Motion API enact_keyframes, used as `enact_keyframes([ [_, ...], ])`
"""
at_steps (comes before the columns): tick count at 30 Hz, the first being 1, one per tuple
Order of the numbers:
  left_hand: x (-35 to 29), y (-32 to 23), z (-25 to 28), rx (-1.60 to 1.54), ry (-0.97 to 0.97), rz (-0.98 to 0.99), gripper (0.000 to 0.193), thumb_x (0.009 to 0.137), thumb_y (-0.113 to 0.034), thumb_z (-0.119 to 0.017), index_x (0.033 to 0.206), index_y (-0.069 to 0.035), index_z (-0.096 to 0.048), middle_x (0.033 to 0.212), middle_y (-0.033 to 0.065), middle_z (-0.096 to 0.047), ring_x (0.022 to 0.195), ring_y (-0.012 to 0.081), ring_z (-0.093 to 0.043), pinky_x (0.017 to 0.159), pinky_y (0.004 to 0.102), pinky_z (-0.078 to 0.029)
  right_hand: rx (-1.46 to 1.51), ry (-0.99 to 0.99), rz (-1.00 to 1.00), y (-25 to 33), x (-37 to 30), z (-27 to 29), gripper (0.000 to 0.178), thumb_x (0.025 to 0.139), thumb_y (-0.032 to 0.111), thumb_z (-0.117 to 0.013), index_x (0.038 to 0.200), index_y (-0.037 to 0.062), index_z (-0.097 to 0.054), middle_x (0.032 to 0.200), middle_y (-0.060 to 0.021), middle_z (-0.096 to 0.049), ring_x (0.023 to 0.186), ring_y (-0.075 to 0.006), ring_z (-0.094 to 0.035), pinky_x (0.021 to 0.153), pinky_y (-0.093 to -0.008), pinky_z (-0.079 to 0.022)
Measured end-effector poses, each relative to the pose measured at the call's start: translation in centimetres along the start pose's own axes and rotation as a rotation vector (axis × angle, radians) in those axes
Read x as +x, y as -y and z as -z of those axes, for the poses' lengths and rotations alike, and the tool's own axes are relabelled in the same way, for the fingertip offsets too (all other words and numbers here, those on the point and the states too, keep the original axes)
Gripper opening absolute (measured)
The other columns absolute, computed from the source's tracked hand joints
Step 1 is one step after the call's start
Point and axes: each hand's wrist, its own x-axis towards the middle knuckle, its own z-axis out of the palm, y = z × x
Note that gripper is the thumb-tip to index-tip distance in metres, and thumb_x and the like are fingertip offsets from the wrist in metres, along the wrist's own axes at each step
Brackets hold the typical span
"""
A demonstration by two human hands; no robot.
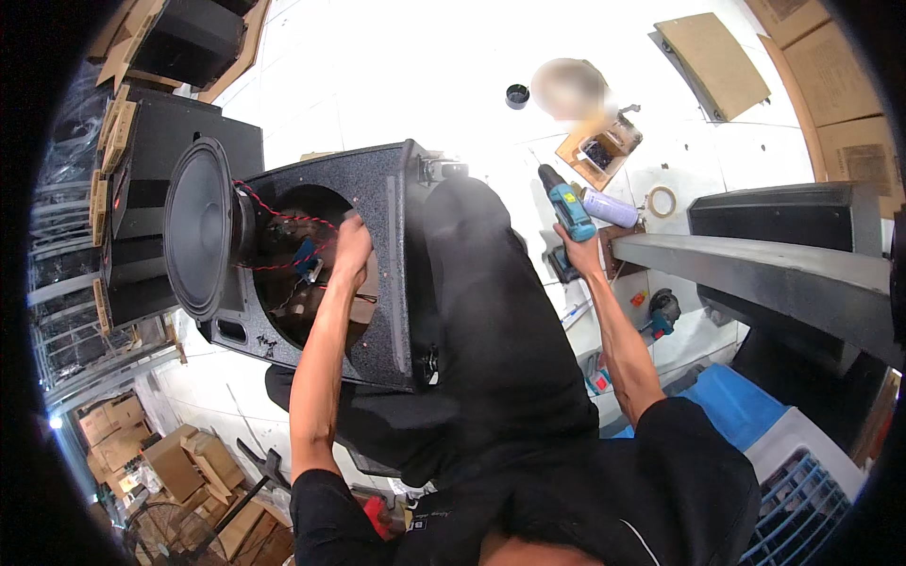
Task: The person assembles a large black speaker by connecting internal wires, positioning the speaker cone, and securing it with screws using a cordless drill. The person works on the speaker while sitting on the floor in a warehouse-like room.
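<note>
My left hand (353, 247) is closed at the round opening of a black speaker cabinet (385, 189) lying in front of my legs. Twisted red-and-black wires (291, 218) run into its fingers. They come from a large speaker driver (198, 226), which rests tilted on the cabinet's left part, outside the opening. Inside the cabinet, a blue part (305, 255) and more wires show. Out to the right, my right hand (579, 249) grips a teal and black cordless drill (570, 205) by its handle, its bit pointing away from me.
Beside the drill lie a purple spray can (610, 208) and a tape roll (661, 201). Farther off are a tray of screws (601, 151) and a small black cup (517, 95). A grey beam (755, 278) crosses at right, near an angle grinder (663, 313). Dark cabinets (151, 189) stand left.
</note>
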Motion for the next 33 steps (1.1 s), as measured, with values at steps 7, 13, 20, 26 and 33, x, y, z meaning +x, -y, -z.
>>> enact_keyframes([
  [7, -10.9, -1.5, 3.3, -0.121, -0.354, -0.154, 0.031, 0.101, -0.021, -0.057, 0.12, 0.003, -0.063, 0.1, 0.008, -0.072, 0.079, 0.011, -0.062, 0.073, 0.0243, -0.049, 0.016, 0.058, -0.054, -4.3, 3.5, -3.0, 0.03, 0.086, 0.023, -0.079, 0.098, -0.0021, -0.067, 0.084, -0.0029, -0.066, 0.074, -0.012, -0.057, 0.07, -0.0309, -0.048],
  [13, -16.7, -0.6, -3.5, 0.115, -0.561, -0.381, 0.022, 0.097, -0.008, -0.06, 0.115, 0.003, -0.066, 0.106, 0.0103, -0.071, 0.095, 0.0167, -0.065, 0.088, 0.031, -0.05, -0.177, 0.037, -0.101, -5.7, 2.1, -4.2, 0.039, 0.088, 0.019, -0.075, 0.117, -0.0028, -0.062, 0.097, -0.0111, -0.07, 0.084, -0.0158, -0.063, 0.077, -0.0339, -0.051],
  [20, -16.7, -1.4, -5.9, 0.337, -0.559, -0.515, 0.026, 0.088, -0.006, -0.066, 0.113, 0.001, -0.067, 0.104, 0.0152, -0.069, 0.102, 0.0281, -0.063, 0.092, 0.037, -0.048, -0.243, 0.094, -0.053, -8.7, -4.3, -2.3, 0.067, 0.087, 0.015, -0.073, 0.145, 0.0031, -0.04, 0.106, -0.0132, -0.067, 0.094, -0.0198, -0.064, 0.085, -0.0333, -0.051],
  [26, -17.0, -1.3, -5.7, 0.457, -0.55, -0.566, 0.027, 0.084, -0.006, -0.069, 0.11, 0.0, -0.069, 0.102, 0.0161, -0.067, 0.097, 0.0294, -0.061, 0.088, 0.0383, -0.049, 0.102, 0.07, -0.068, -14.6, -8.8, -0.6, 0.039, 0.092, 0.011, -0.066, 0.126, -0.002, -0.055, 0.105, -0.0121, -0.068, 0.09, -0.0208, -0.067, 0.086, -0.0331, -0.053],
  [33, -16.9, -1.2, -5.3, 0.409, -0.443, -0.625, 0.046, 0.072, -0.011, -0.08, 0.115, -0.001, -0.067, 0.111, 0.0126, -0.069, 0.108, 0.0303, -0.056, 0.095, 0.0398, -0.046, -0.503, 0.262, -0.113, -12.0, -8.4, 3.6, 0.036, 0.091, 0.012, -0.063, 0.125, 0.0022, -0.058, 0.111, -0.021, -0.066, 0.104, -0.0372, -0.064, 0.093, -0.0403, -0.05],
])
